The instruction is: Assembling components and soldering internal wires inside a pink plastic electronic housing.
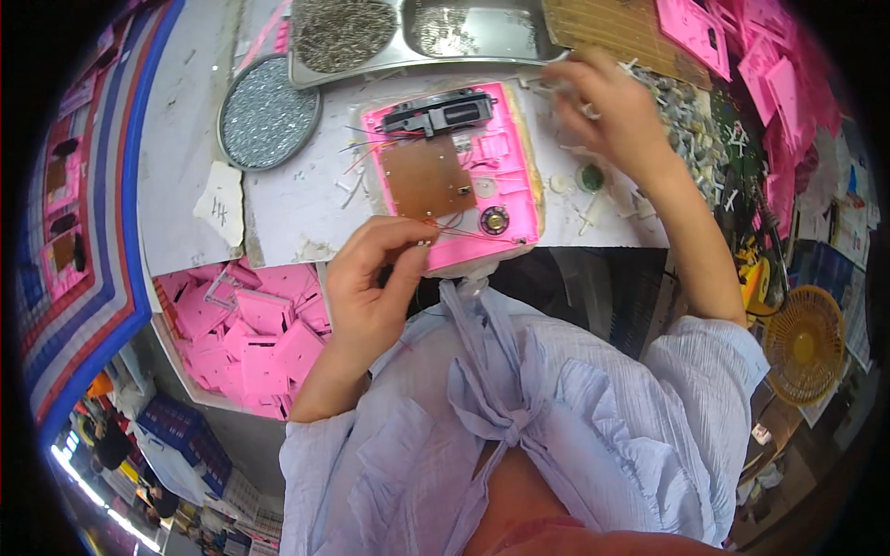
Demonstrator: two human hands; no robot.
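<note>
A pink plastic casing (526,199) lies open side up on the bench in front of me. Inside it sit a brown circuit board (426,176), a long black module (440,114) across the far end and a small round speaker (494,220) at the near right. My left hand (371,278) is at the casing's near left corner, thumb and forefinger pinched on thin red wires (454,230). A tiny white bit shows at those fingertips. To the right of the casing, my right hand (603,111) is over loose small parts. Its curled fingers are smeared by motion, so any hold is hidden.
A round dish of grey metal bits (269,113) stands at left, beside a steel tray (400,54) of small screws. White and grey small parts (681,130) are heaped at right. Pink panels fill a box (250,334) below the bench; a yellow fan (805,345) is at right.
</note>
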